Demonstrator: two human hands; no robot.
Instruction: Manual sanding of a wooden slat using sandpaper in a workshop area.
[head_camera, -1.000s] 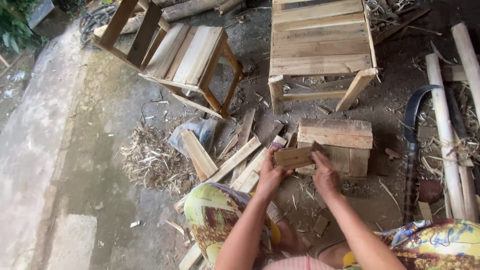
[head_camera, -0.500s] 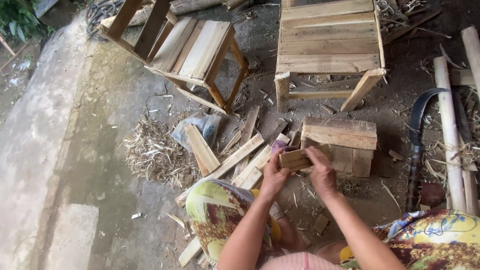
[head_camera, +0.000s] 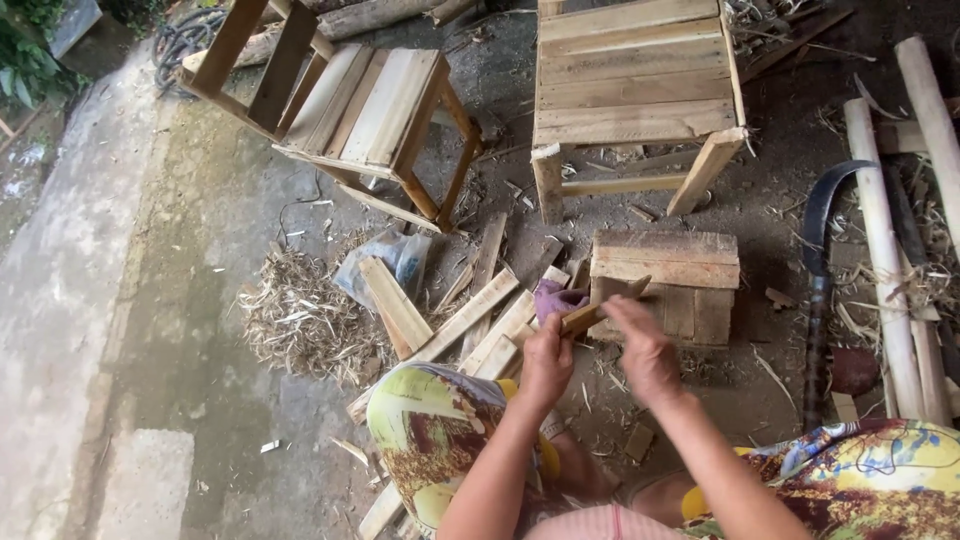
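Observation:
Both hands hold one short piece of wood (head_camera: 598, 307) in front of me, above the dirt floor. My left hand (head_camera: 547, 360) grips its lower left end; my right hand (head_camera: 645, 350) closes over its right part. The piece is tilted, its right end higher. Just behind it stands a small wooden block stool (head_camera: 665, 275). A purple cloth (head_camera: 553, 297) lies beside the left hand. My knees, in patterned fabric, frame the bottom of the view.
Loose planks (head_camera: 470, 325) lie left of my hands, with a shavings pile (head_camera: 300, 320) beyond. Two wooden chairs (head_camera: 640, 90) (head_camera: 350, 110) stand behind. A curved blade (head_camera: 818, 260) and pale poles (head_camera: 885, 260) lie at right.
The wood piece has tilted, its right end rising, and both hands shifted slightly toward me. The camera view moved a little.

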